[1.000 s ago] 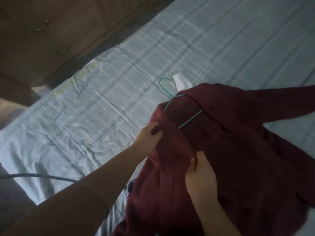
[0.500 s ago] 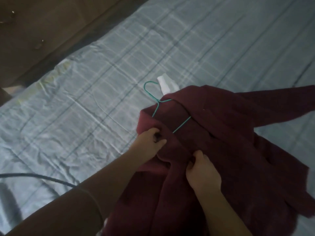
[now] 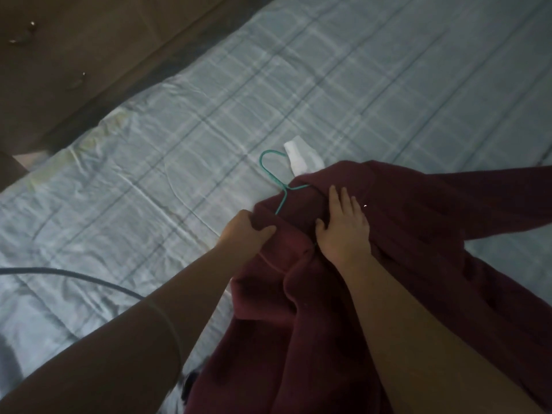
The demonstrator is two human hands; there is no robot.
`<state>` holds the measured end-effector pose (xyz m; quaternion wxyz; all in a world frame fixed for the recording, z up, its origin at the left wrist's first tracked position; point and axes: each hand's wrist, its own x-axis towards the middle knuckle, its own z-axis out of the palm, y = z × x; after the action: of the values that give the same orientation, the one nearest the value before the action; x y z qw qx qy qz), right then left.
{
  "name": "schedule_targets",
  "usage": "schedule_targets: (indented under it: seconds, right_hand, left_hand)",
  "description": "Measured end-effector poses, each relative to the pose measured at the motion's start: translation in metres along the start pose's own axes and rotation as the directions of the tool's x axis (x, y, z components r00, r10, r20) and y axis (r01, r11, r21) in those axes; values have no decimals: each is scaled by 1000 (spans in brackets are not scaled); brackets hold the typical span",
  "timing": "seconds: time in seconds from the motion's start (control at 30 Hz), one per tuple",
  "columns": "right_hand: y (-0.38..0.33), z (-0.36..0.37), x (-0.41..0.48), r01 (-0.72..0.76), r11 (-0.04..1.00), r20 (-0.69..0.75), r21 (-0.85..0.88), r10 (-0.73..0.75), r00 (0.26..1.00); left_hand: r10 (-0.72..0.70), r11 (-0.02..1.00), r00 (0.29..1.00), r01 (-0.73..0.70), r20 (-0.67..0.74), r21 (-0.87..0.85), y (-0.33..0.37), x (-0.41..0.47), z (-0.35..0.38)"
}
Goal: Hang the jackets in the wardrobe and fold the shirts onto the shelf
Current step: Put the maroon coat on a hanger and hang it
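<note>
Left grip (image 3: 242, 232) clutches jacket (image 3: 424, 240); right grip (image 3: 343, 230) presses it.

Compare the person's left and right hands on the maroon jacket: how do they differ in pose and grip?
The left hand grips a bunched fold of the maroon jacket with curled fingers; the right hand lies flat on it, fingers straight. The left hand is at the jacket's edge, just below the green hanger; the right hand rests further in on the cloth. Both touch the same jacket.
</note>
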<state>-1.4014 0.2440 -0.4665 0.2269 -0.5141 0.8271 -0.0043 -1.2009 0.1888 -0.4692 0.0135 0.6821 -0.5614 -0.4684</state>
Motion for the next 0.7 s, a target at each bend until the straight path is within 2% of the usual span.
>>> schedule_targets:
  seconds: [0.07,0.13,0.17,0.23,0.33,0.43,0.53,0.63,0.7]
  right_hand:
    - [0,4,-4,2,1000,-11,-26,-2,1000]
    - [1,3,-10,7,1000,-7,-11,-7,1000]
    - [1,0,-13,16,1000,-7,23,-16,1000]
    - [1,-11,-19,38,990,-34,135,-34,999]
    - [0,-36,-37,70,942,-123,327,-31,992]
    - [-6,-70,-68,116,902,-251,416,-8,968]
    - [-8,-116,-108,187,901,-464,390,17,886]
    - [-7,-167,-161,204,936,-655,287,36,755]
    - [-12,-203,-203,221,939,-730,264,45,682]
  left_hand:
    - [-1,996,994,11,107,-92,1,1,-3]
    - [39,949,974,34,225,-312,3,-7,-7]
    - [79,922,967,21,240,-388,4,-12,-8]
    - [170,913,970,-88,176,-399,10,-23,-10]
    - [298,924,955,-288,1,-250,22,-45,-15]
    - [458,864,883,-469,-100,-185,37,-79,-27]
    - [595,771,797,-603,-109,-202,55,-118,-51]
    - [710,670,699,-707,-83,-225,76,-161,-78]
    - [775,609,629,-768,-57,-198,86,-194,-96]
